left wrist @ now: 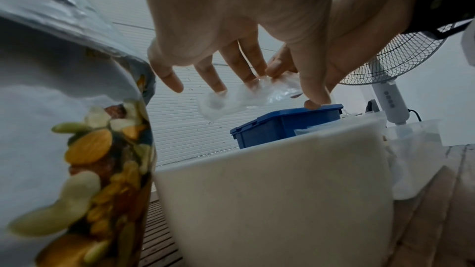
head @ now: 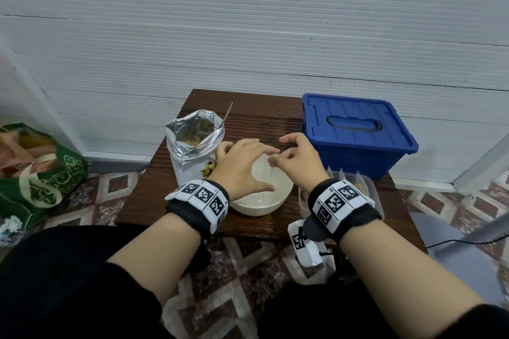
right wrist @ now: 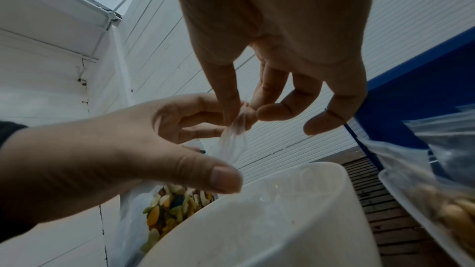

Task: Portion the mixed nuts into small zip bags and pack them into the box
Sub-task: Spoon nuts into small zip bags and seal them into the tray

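Over a white bowl (head: 261, 206), both hands hold a small, empty clear zip bag (right wrist: 232, 141). My right hand (head: 296, 158) pinches its top edge between thumb and index finger. My left hand (head: 246, 165) reaches in from the left. Its curled fingers are at the same edge and its thumb is spread below the bag. The opened foil pouch of mixed nuts (head: 192, 143) stands left of the bowl. At the table's back right sits the blue box (head: 355, 129) with its lid on.
A clear tub (head: 370, 187) holding filled zip bags sits under my right wrist. A thin wooden stick (head: 228, 111) pokes from the pouch. The low brown table (head: 154, 201) is small. A green shopping bag (head: 41, 173) lies on the floor to the left, and a fan (left wrist: 390, 58) stands to the right.
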